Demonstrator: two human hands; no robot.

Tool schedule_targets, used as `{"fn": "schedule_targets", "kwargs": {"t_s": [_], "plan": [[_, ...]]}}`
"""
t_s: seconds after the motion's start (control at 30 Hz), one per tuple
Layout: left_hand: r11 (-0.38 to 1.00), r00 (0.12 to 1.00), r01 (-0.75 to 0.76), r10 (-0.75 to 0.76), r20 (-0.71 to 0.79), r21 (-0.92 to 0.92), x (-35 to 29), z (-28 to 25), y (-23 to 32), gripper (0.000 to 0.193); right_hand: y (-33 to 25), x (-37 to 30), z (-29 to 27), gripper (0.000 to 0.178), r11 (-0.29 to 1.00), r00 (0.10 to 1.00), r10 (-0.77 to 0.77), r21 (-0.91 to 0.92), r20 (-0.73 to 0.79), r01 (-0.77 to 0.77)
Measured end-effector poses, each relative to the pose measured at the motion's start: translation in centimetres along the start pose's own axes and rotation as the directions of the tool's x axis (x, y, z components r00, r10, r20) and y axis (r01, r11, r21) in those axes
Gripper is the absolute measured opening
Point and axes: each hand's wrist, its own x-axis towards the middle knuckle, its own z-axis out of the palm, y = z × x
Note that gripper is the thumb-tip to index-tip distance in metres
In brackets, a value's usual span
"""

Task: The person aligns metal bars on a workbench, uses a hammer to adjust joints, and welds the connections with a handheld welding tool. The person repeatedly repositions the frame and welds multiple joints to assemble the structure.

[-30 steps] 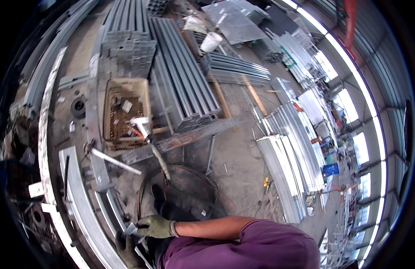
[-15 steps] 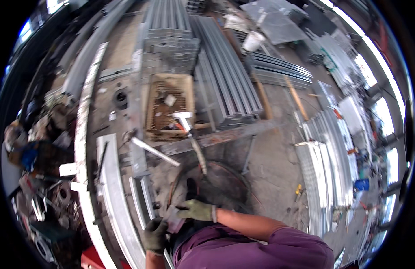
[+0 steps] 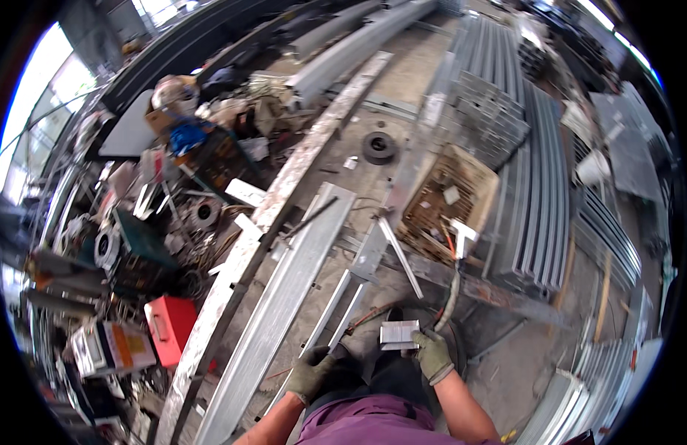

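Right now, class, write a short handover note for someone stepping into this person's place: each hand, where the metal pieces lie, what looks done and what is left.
Left hand: gloved, its grip closed on the near end of a slim grey metal bar that runs away across the floor.
Right hand: gloved, holding a small silver metal piece by its right edge.
Nearby: a long grey channel lies to the left; a hammer lies ahead, by the wooden crate.
Done: both pieces are in hand.
Left: they are not yet joined or set down.

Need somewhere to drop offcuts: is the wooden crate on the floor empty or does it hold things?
It holds things: the wooden crate stands open-topped with small scraps and pale pieces scattered over its bottom.
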Motion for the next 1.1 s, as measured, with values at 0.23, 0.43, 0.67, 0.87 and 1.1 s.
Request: {"fn": "schedule_targets", "kwargs": {"t_s": [0.23,0.43,0.67,0.87,1.1], "plan": [[0.952,0.981,0.166,-0.133,0.141,-0.256,2.8,4.9,10.2,0.048,-4.8,2.9,5.4,0.033,0.853,0.915,-0.050,-0.459,0.401,0.248],[0.903,0.993,0.026,-0.074,-0.094,-0.429,12.6,5.8,14.0,0.036,-9.3,6.9,3.0,0.033,0.960,0.974,-0.011,-0.269,0.225,0.073],[0.841,0.871,-0.022,-0.250,-0.424,-0.541,31.4,-0.1,12.0,0.029,-9.9,10.5,-5.3,0.030,0.952,0.997,0.075,-0.300,0.024,-0.065],[0.513,0.795,-0.334,-0.297,-0.528,-0.791,47.8,-5.0,12.9,0.009,-8.2,11.6,-11.3,0.028,0.976,0.993,0.095,-0.190,-0.068,-0.106],[0.394,0.926,-0.357,0.033,-0.375,-0.847,55.6,-16.5,8.0,0.020,-10.6,11.7,-10.8,0.030,0.928,0.958,0.254,-0.246,-0.131,-0.280]]}}
